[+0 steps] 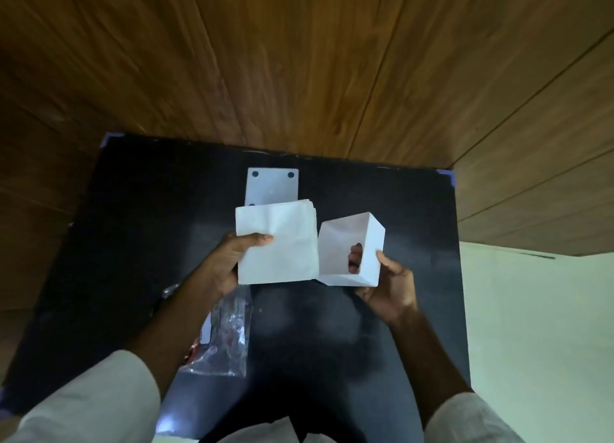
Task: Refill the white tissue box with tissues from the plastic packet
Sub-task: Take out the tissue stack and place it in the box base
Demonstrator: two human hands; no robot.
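My left hand (229, 263) grips a square stack of white tissues (279, 243) by its left edge, thumb on top, above the black table. Touching the stack's right side is the white cube-shaped tissue box (360, 240), tilted with its open underside toward me. My right hand (388, 279) holds the box from the right, and a fingertip shows through the box's round dispensing hole. The clear plastic packet (222, 336) lies crumpled on the table under my left forearm.
A flat white base panel (272, 186) with dark round feet lies on the black table (382, 326) behind the tissues. Wooden wall panels rise just past the table's far edge. A pale floor shows to the right.
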